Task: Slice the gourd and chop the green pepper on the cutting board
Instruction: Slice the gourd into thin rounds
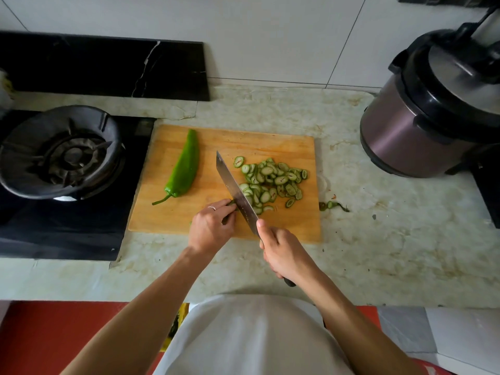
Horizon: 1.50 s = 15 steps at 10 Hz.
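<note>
Both forearms are bare, no sleeves showing. The left hand point(212, 227) wears a thin silver ring point(211, 208) on one finger; the right hand point(284, 253) wears nothing. A white top point(254, 336) covers the torso.

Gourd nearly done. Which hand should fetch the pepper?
Left. The left hand only pins the gourd stub, on the green pepper's side; the right hand grips the knife.
</note>
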Available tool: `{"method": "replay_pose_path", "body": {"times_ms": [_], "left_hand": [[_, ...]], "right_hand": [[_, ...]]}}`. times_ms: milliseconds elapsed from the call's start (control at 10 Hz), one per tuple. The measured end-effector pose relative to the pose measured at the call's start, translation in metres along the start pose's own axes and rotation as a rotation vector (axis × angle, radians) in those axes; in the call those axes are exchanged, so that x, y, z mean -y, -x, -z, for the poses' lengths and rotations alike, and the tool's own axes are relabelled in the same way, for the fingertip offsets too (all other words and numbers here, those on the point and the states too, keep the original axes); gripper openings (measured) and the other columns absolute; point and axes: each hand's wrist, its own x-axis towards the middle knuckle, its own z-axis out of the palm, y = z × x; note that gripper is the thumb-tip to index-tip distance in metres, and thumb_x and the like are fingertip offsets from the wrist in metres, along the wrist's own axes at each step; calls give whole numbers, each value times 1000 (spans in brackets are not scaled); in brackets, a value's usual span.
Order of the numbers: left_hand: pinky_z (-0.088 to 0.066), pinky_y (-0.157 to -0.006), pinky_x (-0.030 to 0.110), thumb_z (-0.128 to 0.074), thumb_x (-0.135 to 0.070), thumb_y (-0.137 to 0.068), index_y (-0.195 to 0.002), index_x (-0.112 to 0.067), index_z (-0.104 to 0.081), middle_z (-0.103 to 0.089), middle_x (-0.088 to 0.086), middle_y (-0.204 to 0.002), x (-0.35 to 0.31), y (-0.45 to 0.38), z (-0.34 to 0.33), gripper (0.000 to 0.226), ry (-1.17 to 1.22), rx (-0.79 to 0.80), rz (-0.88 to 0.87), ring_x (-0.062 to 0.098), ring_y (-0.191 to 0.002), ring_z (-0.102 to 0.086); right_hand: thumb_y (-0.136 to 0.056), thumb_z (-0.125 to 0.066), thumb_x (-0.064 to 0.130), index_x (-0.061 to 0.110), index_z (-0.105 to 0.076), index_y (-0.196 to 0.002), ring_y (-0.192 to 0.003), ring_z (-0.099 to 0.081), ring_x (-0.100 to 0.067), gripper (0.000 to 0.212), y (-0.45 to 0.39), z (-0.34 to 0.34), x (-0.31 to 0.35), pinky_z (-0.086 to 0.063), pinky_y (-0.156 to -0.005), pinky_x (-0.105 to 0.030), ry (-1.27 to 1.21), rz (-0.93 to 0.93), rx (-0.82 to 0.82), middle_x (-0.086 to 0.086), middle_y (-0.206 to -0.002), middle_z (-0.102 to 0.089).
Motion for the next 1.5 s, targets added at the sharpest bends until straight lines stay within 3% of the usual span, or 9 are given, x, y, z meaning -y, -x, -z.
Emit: {"method": "replay_pose_path", "body": {"times_ms": [300,500,600,700,800,1000,1100,1200,1500], "left_hand": [[-62,-65,36,-70,-10,-75,-89,-9,-81,-77,8,-98,1,0,-3,18,-31,-10,-35,27,-86,-74],[-60,-56,36,-73,-6,-74,-84,-9,-80,-76,3,-91,-4,-1,1,13,-69,-18,-73,26,-79,-72],[-58,-54,35,-69,-6,-76,-83,-10,-79,-75,-1,-88,-2,-2,-2,12,-58,-3,-44,24,-76,-70],[-59,-56,35,-60,-14,-80,-84,-11,-79,-76,-2,-90,-3,-3,0,20,-64,-11,-31,25,-78,-70],[-59,-56,33,-64,-10,-77,-83,-9,-80,-77,1,-90,-7,-4,1,16,-57,-30,-23,26,-77,-72],[-60,-59,35,-72,-9,-78,-87,-10,-79,-76,3,-94,-9,-5,6,11,-81,19,-11,26,-83,-71],[-60,-65,37,-79,-8,-79,-100,-14,-79,-74,4,-104,-2,1,9,21,-134,71,-13,27,-93,-70],[-60,-67,35,-81,-9,-79,-104,-16,-79,-73,5,-108,2,6,9,26,-131,71,-13,26,-96,-70],[-59,-69,36,-81,-6,-78,-103,-14,-79,-74,7,-108,0,2,3,26,-103,54,21,27,-98,-70]], "right_hand": [[-100,-30,60,9,-46,-65,-51,-48,-23,64,-3,-5,5,-39,-55,-32,80,22,-17,-2,-56,-49],[-104,-25,51,11,-53,-87,-53,-43,-13,53,-10,-5,18,-36,-52,-24,110,20,38,-1,-62,-47],[-103,-41,46,10,-59,-91,-54,-46,-14,42,-9,-9,16,-37,-53,-25,115,75,-34,-4,-65,-50],[-99,-56,37,10,-66,-103,-72,-61,-33,30,-9,-14,3,-38,-57,-30,97,47,-89,-19,-81,-60],[-102,-28,58,10,-51,-70,-74,-58,-29,62,-8,-13,0,-37,-66,-31,128,-59,3,-10,-76,-61],[-108,-25,42,19,-64,-97,-94,-60,-35,46,-17,-7,14,-45,-77,-35,126,-23,7,-17,-98,-62],[-104,-29,54,16,-59,-78,-63,-57,-24,55,-17,2,13,-51,-63,-37,73,-61,-17,-6,-71,-59],[-103,-31,55,24,-50,-69,-45,-46,-17,50,-13,13,11,-40,-44,-29,-17,-70,-4,2,-56,-50],[-101,-36,47,16,-50,-72,-42,-40,-17,45,-1,18,14,-32,-43,-27,-116,-91,53,-2,-55,-47]]}}
